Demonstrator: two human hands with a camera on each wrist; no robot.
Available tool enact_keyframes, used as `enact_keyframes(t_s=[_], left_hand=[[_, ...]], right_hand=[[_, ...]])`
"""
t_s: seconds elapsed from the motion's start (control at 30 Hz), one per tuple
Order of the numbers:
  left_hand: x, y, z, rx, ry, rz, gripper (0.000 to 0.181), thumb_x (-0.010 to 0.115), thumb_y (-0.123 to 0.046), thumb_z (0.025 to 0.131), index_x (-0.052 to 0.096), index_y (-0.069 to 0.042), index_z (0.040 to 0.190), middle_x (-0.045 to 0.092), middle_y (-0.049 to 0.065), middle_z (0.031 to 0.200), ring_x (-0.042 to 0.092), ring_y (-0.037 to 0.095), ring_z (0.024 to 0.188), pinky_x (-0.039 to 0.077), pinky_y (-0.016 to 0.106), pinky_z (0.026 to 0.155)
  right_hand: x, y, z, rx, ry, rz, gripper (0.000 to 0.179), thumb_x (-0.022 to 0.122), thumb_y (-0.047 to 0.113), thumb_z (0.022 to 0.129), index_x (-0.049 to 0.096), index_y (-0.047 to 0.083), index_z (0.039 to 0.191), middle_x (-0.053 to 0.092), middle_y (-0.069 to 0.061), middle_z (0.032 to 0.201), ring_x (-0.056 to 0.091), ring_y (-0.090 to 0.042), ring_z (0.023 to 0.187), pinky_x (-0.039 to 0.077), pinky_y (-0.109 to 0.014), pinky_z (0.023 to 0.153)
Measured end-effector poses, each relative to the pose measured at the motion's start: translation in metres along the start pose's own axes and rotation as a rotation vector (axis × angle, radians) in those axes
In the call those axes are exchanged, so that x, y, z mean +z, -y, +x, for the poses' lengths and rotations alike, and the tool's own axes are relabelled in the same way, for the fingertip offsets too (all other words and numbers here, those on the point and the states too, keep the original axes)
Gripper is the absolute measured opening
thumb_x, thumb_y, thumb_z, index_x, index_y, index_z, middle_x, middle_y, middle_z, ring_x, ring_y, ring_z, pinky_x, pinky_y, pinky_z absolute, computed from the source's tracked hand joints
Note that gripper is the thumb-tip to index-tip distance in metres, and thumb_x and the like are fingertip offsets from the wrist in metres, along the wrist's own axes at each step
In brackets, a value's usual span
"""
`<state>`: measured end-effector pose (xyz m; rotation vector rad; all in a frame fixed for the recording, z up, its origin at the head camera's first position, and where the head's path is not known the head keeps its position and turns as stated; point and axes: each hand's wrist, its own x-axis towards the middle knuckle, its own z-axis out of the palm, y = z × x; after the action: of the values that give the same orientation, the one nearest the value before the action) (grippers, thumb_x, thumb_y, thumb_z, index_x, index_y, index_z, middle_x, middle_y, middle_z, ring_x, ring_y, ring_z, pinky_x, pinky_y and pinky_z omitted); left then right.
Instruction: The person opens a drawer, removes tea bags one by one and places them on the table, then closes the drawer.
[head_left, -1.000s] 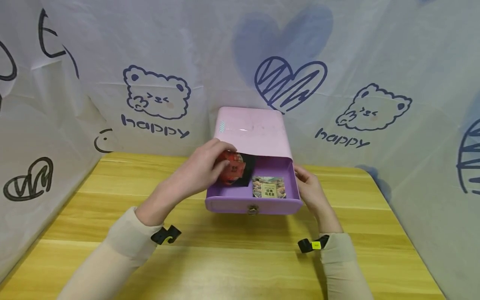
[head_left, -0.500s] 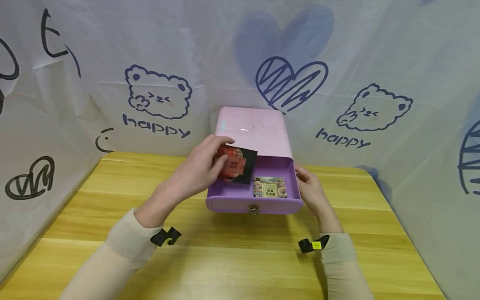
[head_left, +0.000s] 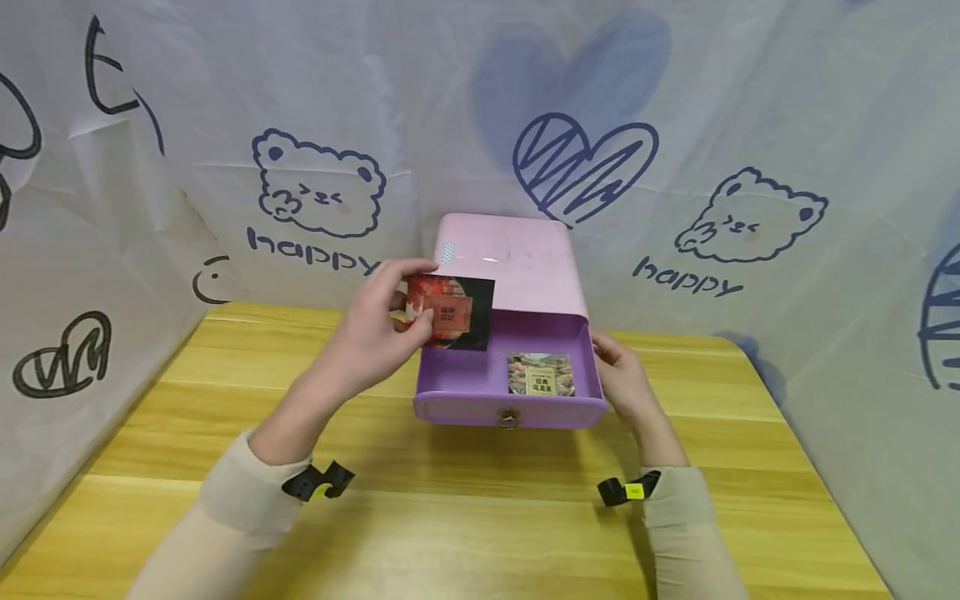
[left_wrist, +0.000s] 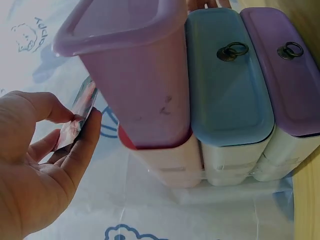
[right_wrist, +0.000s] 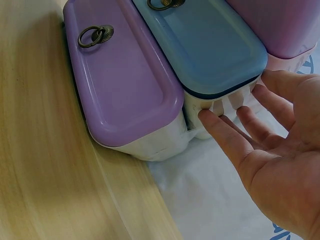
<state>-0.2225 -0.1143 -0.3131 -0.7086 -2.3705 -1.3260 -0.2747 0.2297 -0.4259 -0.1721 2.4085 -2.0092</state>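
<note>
My left hand [head_left: 363,333] pinches a square black-and-red tea sachet [head_left: 477,315] between thumb and fingers, over the left side of the pulled-out purple drawer [head_left: 457,410]. In the left wrist view the sachet [left_wrist: 82,105] appears edge-on beside that drawer's wall. A second tea sachet [head_left: 542,375], with a pale landscape print and Chinese lettering, lies at the drawer's front right. My right hand [head_left: 628,390] rests against the right side of the pink drawer cabinet [head_left: 517,250]. In the right wrist view its extended fingertips [right_wrist: 206,116] touch the cabinet beside the blue drawer [right_wrist: 210,47].
The cabinet stands on a wooden table [head_left: 465,517], close to a white patterned cloth [head_left: 442,108] hung behind. Below the pulled-out drawer are the closed blue drawer and a closed lower purple drawer [right_wrist: 125,85], each with a ring pull.
My left hand has lifted the black-and-red sachet up out of the drawer and moved it leftward. My right hand has stayed at the cabinet's side.
</note>
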Motion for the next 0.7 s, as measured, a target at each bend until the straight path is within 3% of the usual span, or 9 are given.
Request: enact_keyframes(t_s=[0.17, 0.4, 0.7], left_hand=[[-0.007, 0.004, -0.005, -0.022, -0.049, -0.097, 0.055, 0.063, 0.012, 0.091, 0.049, -0.001, 0.143, 0.054, 0.017, 0.128, 0.071, 0.031, 0.095, 0.062, 0.027, 0.064], [-0.019, 0.015, -0.014, -0.04, -0.135, -0.136, 0.058, 0.064, 0.014, 0.089, 0.049, 0.0, 0.144, 0.057, 0.019, 0.13, 0.071, 0.027, 0.094, 0.06, 0.023, 0.062], [-0.031, 0.032, -0.024, -0.075, -0.215, -0.226, 0.058, 0.06, 0.015, 0.092, 0.045, 0.002, 0.146, 0.049, 0.014, 0.128, 0.067, 0.013, 0.098, 0.062, 0.024, 0.074]], right_hand=[[0.0, 0.0, 0.0, 0.001, 0.003, 0.006, 0.046, 0.057, 0.012, 0.106, 0.051, -0.004, 0.149, 0.059, -0.03, 0.137, 0.065, -0.007, 0.1, 0.057, -0.024, 0.086], [0.0, 0.001, 0.0, 0.009, -0.001, 0.001, 0.046, 0.057, 0.011, 0.106, 0.051, -0.004, 0.149, 0.059, -0.03, 0.136, 0.065, -0.008, 0.099, 0.058, -0.024, 0.086], [0.0, 0.001, 0.0, 0.01, -0.003, 0.0, 0.046, 0.057, 0.009, 0.105, 0.051, -0.004, 0.149, 0.058, -0.031, 0.138, 0.065, -0.007, 0.1, 0.058, -0.023, 0.086]])
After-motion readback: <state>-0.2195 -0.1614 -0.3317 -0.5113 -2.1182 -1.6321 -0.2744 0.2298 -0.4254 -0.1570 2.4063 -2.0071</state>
